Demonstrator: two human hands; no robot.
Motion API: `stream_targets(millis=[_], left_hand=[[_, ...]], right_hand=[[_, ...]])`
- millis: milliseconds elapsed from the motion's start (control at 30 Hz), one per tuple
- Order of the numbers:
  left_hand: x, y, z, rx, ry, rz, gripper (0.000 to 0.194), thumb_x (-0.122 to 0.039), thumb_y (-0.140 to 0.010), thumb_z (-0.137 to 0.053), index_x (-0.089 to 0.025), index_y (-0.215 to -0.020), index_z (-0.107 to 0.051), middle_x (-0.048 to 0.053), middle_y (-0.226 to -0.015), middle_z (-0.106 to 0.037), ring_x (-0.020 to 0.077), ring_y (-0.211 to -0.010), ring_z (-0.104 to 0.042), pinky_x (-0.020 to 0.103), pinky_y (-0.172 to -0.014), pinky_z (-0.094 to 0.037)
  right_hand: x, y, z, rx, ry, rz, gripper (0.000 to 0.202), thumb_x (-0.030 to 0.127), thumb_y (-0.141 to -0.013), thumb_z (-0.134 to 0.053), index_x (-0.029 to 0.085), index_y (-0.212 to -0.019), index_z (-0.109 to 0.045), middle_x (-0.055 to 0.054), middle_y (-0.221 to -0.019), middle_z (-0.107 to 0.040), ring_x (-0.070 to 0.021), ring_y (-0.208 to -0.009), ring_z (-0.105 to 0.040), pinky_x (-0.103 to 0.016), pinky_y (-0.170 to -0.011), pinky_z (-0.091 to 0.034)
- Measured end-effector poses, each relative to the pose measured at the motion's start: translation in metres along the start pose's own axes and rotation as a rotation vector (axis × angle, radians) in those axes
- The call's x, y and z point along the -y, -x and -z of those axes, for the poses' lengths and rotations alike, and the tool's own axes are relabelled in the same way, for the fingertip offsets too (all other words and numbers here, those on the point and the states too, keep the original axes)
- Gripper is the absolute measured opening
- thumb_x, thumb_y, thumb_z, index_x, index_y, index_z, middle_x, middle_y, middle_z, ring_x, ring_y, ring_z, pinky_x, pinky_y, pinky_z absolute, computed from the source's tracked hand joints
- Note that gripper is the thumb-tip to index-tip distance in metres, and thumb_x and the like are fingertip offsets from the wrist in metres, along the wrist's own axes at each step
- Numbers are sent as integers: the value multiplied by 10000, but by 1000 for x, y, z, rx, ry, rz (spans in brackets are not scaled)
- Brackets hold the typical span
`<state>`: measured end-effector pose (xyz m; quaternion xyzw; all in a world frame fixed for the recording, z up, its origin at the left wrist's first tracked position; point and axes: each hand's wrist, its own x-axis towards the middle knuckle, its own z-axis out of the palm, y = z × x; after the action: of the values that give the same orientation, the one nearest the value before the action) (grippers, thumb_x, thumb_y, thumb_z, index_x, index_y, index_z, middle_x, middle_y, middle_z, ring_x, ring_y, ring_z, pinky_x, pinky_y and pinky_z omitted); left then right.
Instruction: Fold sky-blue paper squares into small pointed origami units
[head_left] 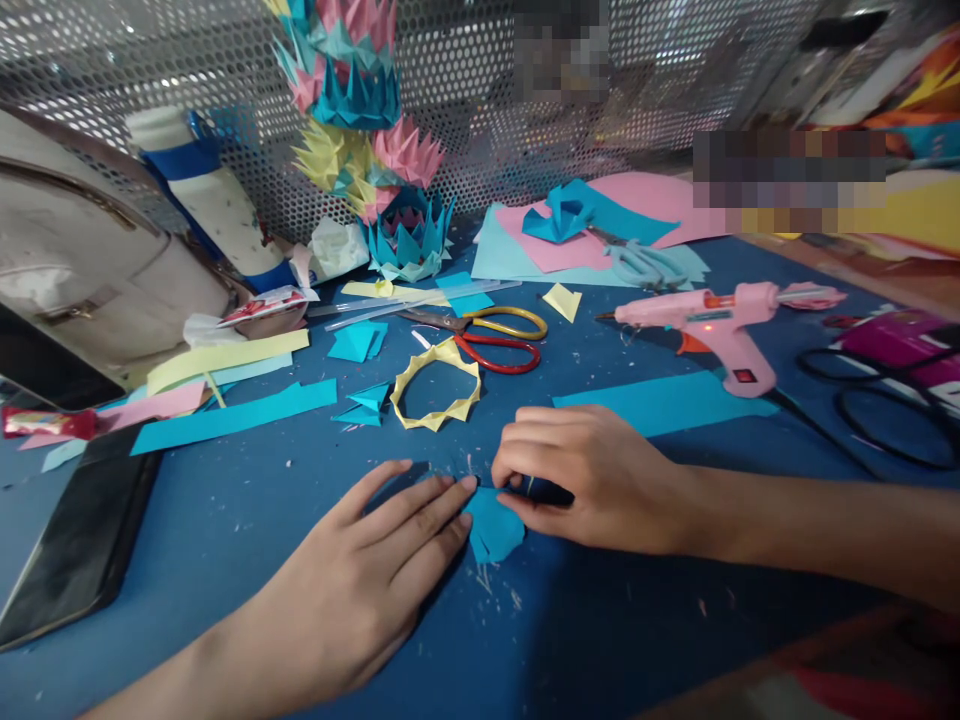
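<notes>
Left hand (401,560) bare; right hand (592,475) bare; forearms (787,520) bare; fingers slender.

The left hand (397,565) lies palm down, fingers extended towards the right hand (589,480), the little finger spread apart from the others. The right hand is turned sideways, its fingers curled and thumb tip close to the index fingertip. The left forearm (199,665) slants from lower left; the right forearm (795,520) comes in from the right.
</notes>
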<state>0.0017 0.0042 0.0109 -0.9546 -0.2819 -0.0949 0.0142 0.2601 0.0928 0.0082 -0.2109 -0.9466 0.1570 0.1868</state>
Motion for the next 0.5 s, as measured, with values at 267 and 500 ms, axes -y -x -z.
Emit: stream_targets(millis=[267, 500], left_hand=[[0, -2, 2, 13, 5, -3, 380, -188, -1023, -396, -77, -1342, -569, 161, -1519, -482, 305, -1352, -522, 532, -1225, -235], [0, -2, 3, 8, -7, -21, 371, -196, -1038, -389, -65, -1331, -576, 165, -1515, -486, 298, -1370, -498, 485, -1248, -83]], right_hand=[[3, 3, 2, -23, 35, 29, 177, 228, -997, -554, 188, -852, -647, 4, -759, -647, -133, -710, -524, -290, -615, -285], [4, 4, 5, -20, 160, 195, 323, 204, -1055, -422, 161, -820, -639, -37, -776, -637, -166, -757, -477, -309, -644, -319]])
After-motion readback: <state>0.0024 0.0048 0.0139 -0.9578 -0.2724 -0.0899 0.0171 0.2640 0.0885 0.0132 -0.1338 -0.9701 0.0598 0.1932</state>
